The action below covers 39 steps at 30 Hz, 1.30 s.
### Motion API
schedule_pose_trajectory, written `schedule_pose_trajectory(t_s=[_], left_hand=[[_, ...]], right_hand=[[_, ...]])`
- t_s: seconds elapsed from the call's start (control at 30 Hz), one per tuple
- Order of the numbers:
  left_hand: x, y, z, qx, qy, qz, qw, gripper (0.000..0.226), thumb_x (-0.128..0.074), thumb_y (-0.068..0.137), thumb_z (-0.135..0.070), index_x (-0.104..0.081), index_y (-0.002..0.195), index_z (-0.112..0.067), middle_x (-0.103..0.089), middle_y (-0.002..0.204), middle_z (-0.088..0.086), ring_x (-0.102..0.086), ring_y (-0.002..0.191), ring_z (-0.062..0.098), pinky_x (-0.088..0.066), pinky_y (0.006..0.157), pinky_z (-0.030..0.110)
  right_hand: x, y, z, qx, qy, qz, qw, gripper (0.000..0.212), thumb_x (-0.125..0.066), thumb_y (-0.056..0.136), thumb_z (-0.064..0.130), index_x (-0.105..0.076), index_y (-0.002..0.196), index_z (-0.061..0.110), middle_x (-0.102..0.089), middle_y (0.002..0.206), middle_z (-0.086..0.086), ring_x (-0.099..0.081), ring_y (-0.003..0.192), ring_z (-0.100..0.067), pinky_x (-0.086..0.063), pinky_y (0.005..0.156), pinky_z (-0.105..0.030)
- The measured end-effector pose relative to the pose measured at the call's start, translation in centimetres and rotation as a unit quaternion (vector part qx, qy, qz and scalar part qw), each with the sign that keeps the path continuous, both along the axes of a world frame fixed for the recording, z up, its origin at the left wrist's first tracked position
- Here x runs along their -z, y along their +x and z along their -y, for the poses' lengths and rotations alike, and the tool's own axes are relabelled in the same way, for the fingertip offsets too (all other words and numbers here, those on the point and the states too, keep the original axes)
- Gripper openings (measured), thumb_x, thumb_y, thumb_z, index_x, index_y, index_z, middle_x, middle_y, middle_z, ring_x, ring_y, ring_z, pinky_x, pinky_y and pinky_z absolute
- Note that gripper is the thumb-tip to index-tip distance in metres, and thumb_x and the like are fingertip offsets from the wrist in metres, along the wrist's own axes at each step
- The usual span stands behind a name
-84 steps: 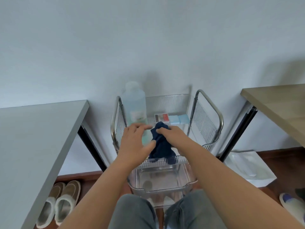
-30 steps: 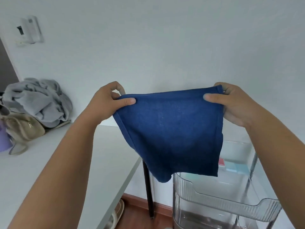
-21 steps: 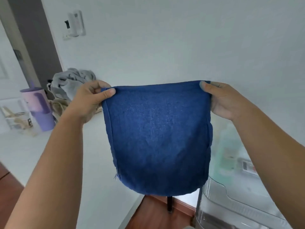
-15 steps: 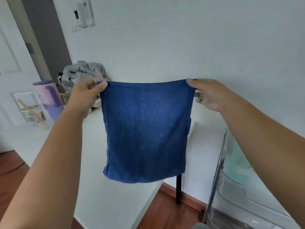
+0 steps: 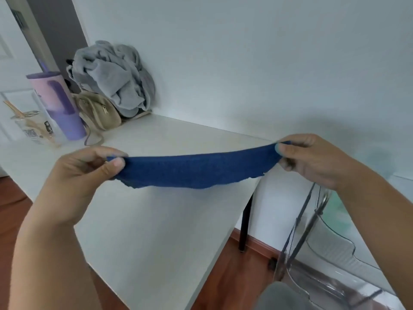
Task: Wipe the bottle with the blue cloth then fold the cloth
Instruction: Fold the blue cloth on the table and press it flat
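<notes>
**Blue cloth stretched over the white table**

White tabletop (image 5: 156, 220) fills the middle of the head view, its far edge running along a pale wall (image 5: 245, 63) and its near-right edge slanting down toward the bottom of the frame, with a black table leg (image 5: 244, 222) under the right corner. Most of the surface is bare; the clutter sits in the far-left corner. A heap of grey fabric (image 5: 114, 79) leans against the wall, a beige zip pouch (image 5: 100, 111) lies just in front of it, a lilac tumbler (image 5: 59, 106) stands to the left of the pouch, and a clear jar (image 5: 35, 128) with wooden sticks stands further left. The jar bears a dark printed label, too blurred to read.

Above the table's near half, the blue cloth (image 5: 192, 171) is held flat and nearly edge-on between both hands, sagging slightly along its near edge. The left hand (image 5: 82, 175) pinches the left end between thumb and curled fingers; the right hand (image 5: 310, 159) pinches the right end the same way. Whether the cloth touches the tabletop cannot be told.

To the right of the table, across a gap of wooden floor (image 5: 232, 276), stands a clear plastic cart (image 5: 335, 253) with a metal frame. A pale greenish shape shows through its upper part behind the right forearm; it is too blurred to identify as the bottle.
</notes>
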State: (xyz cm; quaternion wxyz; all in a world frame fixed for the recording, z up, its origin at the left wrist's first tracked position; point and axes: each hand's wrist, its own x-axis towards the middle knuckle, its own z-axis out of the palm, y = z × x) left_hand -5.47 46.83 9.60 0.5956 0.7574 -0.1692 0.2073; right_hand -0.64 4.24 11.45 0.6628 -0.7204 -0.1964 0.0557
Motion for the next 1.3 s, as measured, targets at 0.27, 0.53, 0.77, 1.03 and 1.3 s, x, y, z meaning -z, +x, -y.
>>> schedule_pose_trajectory(t_s=[0.27, 0.53, 0.77, 1.03, 1.3], left_hand=[[3.9, 1.2, 0.8, -0.07, 0.054, -0.144, 0.986, 0.009, -0.074, 0.084, -0.021, -0.078, 0.085, -0.029, -0.075, 0.085, -0.006, -0.063, 0.073, 0.009, -0.05, 0.073, 0.033], [6.8, 7.2, 1.4, -0.175, 0.187, -0.208, 0.944, 0.013, -0.073, 0.086, -0.019, -0.075, 0.082, -0.03, -0.072, 0.086, -0.008, -0.064, 0.086, 0.009, -0.046, 0.074, 0.027], [7.7, 9.4, 1.6, -0.227, 0.262, -0.204, 0.915, 0.014, -0.071, 0.086, -0.02, -0.072, 0.079, -0.032, -0.07, 0.08, -0.014, -0.06, 0.076, 0.001, -0.04, 0.061, 0.015], [7.0, 9.9, 5.5, -0.195, 0.483, -0.183, 0.834, 0.043, -0.063, 0.088, -0.044, -0.057, 0.129, -0.034, -0.051, 0.131, 0.0, -0.045, 0.121, 0.029, -0.043, 0.095, 0.042], [5.3, 15.0, 17.7, 0.103, 0.493, -0.194, 0.842, 0.05, -0.056, 0.095, -0.046, -0.05, 0.141, -0.025, -0.048, 0.141, -0.002, -0.047, 0.125, 0.018, -0.035, 0.1, 0.028]], right_hand=[[5.3, 1.7, -1.6, 0.075, -0.124, -0.05, 0.988, 0.009, -0.073, 0.081, 0.032, -0.078, 0.083, 0.025, -0.06, 0.058, 0.016, -0.047, 0.054, -0.002, -0.039, 0.058, -0.021], [9.6, 9.4, -5.8, 0.18, -0.241, -0.028, 0.953, 0.012, -0.066, 0.086, 0.029, -0.074, 0.08, 0.022, -0.069, 0.085, 0.006, -0.062, 0.084, -0.015, -0.051, 0.076, -0.032], [11.4, 11.2, -7.5, 0.226, -0.388, 0.052, 0.892, 0.016, -0.064, 0.086, 0.036, -0.07, 0.09, 0.021, -0.065, 0.095, 0.005, -0.053, 0.079, -0.011, -0.034, 0.055, -0.022], [11.6, 5.4, -4.9, 0.328, -0.26, 0.012, 0.908, 0.024, -0.055, 0.081, 0.059, -0.056, 0.092, 0.038, -0.06, 0.077, 0.004, -0.057, 0.069, -0.007, -0.039, 0.055, -0.024], [15.2, -1.9, -4.5, 0.169, 0.054, -0.392, 0.903, 0.048, -0.064, 0.08, 0.059, -0.061, 0.113, 0.025, -0.076, 0.1, -0.007, -0.053, 0.083, -0.02, -0.046, 0.074, -0.032]])
